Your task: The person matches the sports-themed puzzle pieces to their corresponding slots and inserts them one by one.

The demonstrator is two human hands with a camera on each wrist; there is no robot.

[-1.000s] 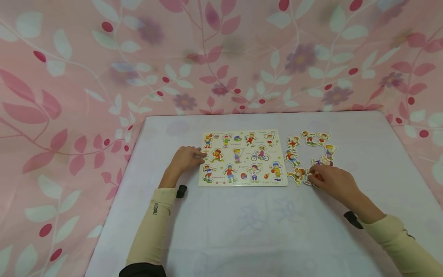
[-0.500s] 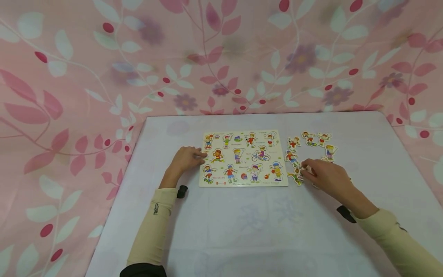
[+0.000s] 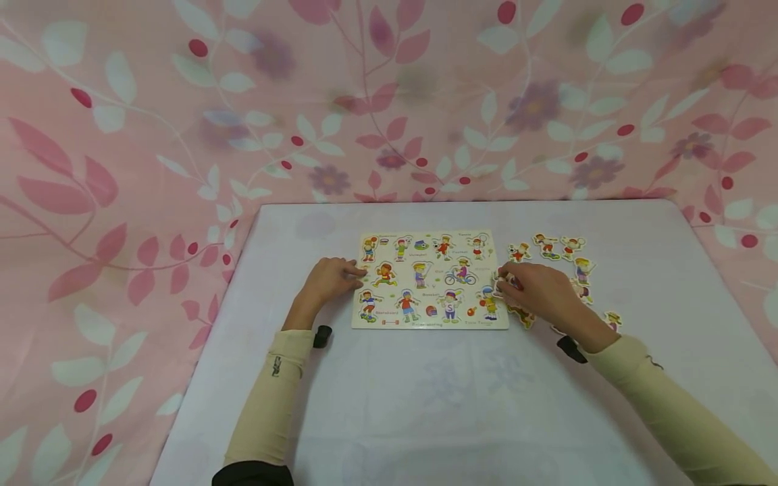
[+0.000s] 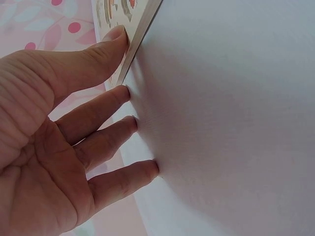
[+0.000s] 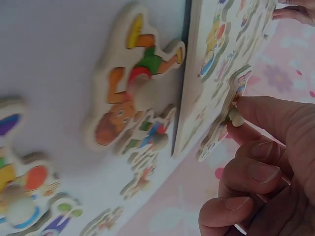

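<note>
Two hands: right hand (image 3: 537,289) pinches puzzle piece (image 5: 227,112); left hand (image 3: 328,278), fingers straight, presses "Skateboard" puzzle board (image 3: 429,282).

So the count: one puzzle board (image 3: 429,280) on the worktop (image 3: 462,405), with roughly eleven printed figures on it. About seven loose figure pieces (image 3: 547,246) show beside it, some partly hidden so that's approximate, plus one piece (image 5: 224,115) held. Two hands, left hand (image 3: 328,278) and right hand (image 3: 537,287).
</note>
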